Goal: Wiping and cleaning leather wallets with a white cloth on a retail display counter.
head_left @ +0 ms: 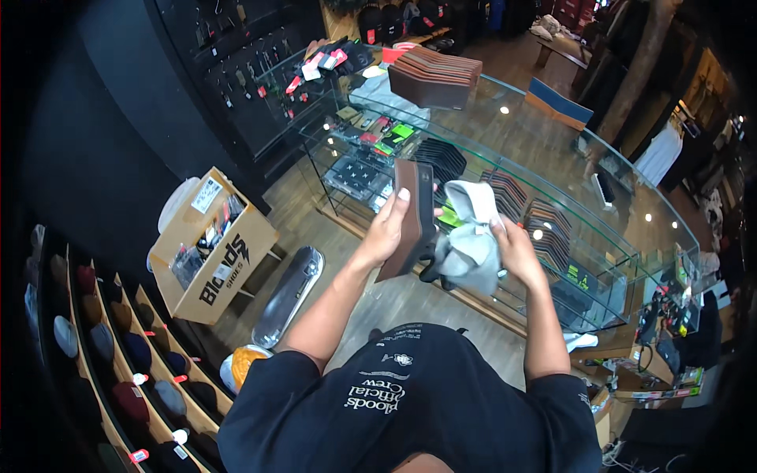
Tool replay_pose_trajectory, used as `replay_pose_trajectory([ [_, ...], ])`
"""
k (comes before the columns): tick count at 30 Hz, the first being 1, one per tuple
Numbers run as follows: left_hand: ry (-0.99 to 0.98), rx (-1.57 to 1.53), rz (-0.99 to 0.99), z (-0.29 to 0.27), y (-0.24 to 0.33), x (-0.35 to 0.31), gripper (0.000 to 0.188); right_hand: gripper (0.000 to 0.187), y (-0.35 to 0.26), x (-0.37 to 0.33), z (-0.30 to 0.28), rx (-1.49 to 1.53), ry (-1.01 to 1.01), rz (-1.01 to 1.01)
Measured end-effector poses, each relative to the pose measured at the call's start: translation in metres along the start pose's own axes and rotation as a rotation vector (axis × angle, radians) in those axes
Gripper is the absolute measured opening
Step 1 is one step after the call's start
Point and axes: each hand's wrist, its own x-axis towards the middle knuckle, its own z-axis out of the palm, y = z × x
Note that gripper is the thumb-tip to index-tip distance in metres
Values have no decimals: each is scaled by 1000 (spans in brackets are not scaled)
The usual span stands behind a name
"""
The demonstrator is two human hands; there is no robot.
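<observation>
My left hand (382, 230) grips a long brown leather wallet (408, 205) with a dark edge, held upright, the thumb lying on its near face. Closed on a crumpled light grey cloth (471, 252), my right hand (518, 254) is just to the right. The cloth hangs in folds beside the wallet, and I cannot tell whether they touch. Both hands are raised in front of the glass display case (505, 142). A row of brown wallets (434, 75) stands on the case top, and more wallets (550, 232) line the shelf inside.
A cardboard box (229, 268) of packaged goods stands at the left, near a skateboard deck (289, 296) in plastic wrap. Caps fill a slanted rack (134, 355) at the lower left. A blue and brown panel (558, 103) and a light folded cloth (386, 101) are at the case.
</observation>
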Motion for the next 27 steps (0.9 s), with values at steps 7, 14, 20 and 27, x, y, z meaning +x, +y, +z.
replay_pose_trajectory([
  [7, 29, -44, 15, -19, -5, -11, 80, 30, -33, 16, -19, 147, -37, 132],
  [14, 17, -53, -33, 5, -4, -23, 74, 59, -109, 20, 55, 632, -123, -247],
  [20, -22, -37, 99, 14, 4, -38, 69, 61, -92, 6, 108, -145, 285, -540],
  [27, -114, 134, 150, 11, 0, -43, 72, 58, -120, 38, 100, 103, 460, -342],
])
